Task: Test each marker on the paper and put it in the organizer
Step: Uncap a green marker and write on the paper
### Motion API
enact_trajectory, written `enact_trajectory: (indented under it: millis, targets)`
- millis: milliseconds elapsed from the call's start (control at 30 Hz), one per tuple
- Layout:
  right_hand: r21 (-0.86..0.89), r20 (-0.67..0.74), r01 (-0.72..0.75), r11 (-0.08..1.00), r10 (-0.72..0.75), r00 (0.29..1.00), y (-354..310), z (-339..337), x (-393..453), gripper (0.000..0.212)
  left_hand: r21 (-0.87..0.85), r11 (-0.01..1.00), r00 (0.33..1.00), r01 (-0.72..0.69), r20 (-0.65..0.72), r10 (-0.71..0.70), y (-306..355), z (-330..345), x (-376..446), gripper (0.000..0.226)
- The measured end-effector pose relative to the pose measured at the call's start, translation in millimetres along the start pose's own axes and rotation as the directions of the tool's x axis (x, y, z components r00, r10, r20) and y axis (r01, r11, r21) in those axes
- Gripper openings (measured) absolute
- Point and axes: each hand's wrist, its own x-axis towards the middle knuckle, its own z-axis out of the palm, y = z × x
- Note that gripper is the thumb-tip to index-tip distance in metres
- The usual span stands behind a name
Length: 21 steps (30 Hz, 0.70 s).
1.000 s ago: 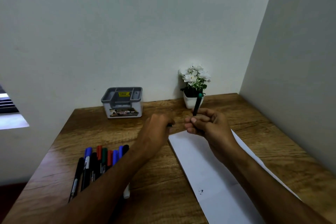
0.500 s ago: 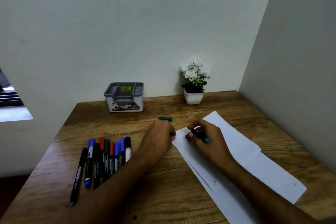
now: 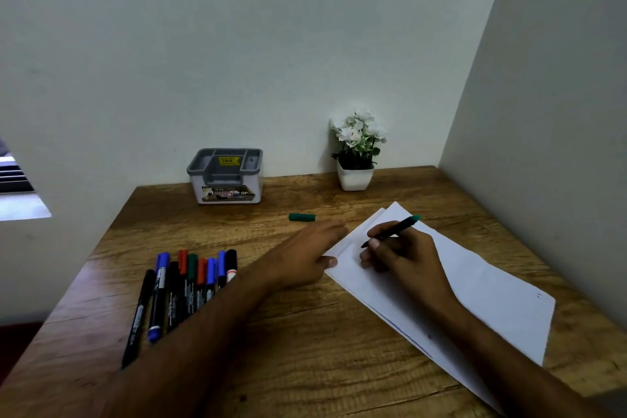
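Note:
My right hand [image 3: 405, 256] grips an uncapped green marker [image 3: 398, 227] with its tip down on the white paper [image 3: 481, 292], near the sheet's far left corner. My left hand [image 3: 307, 253] lies flat with straight fingers, pressing the paper's left edge. The marker's green cap [image 3: 302, 217] lies alone on the wooden desk [image 3: 305, 343] just beyond my left hand. Several capped markers [image 3: 185, 285] in blue, red, green and black lie in a row at the left. The grey and white organizer [image 3: 225, 176] stands against the back wall.
A small white pot of white flowers [image 3: 356, 153] stands at the back, right of the organizer. Walls close the desk at the back and right. The desk's left edge drops off beside the marker row.
My right hand brought the marker down from upright to the paper. My left hand set the green cap on the desk and spread flat on the paper's edge.

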Motion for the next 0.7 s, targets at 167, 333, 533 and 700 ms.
enact_trajectory:
  millis: [167, 333, 533, 700]
  targets:
    - [-0.029, -0.055, 0.006, 1.0, -0.007, 0.998, 1.3, -1.5, -7.3, 0.009, -0.013, 0.994, 0.983, -0.105, 0.151, 0.105, -14.2, 4.3, 1.8, 0.057]
    - [-0.039, -0.034, -0.034, 0.999, 0.033, 0.999, -0.7, 5.3, -6.8, 0.009, 0.018, 0.986, 0.974, -0.165, 0.161, 0.16, -26.0, 10.9, 5.4, 0.057]
    - [-0.165, 0.023, -0.099, 0.981, 0.104, 0.994, -2.4, 21.1, 2.8, 0.009, -0.016, 0.975, 0.959, -0.22, 0.18, 0.219, -27.7, 4.3, 4.8, 0.051]
    - [-0.259, -0.014, -0.023, 0.965, 0.02, 1.0, 0.5, 32.9, 2.5, 0.015, -0.116, 0.969, 0.96, -0.22, 0.15, 0.236, -32.1, 2.7, 3.8, 0.046]
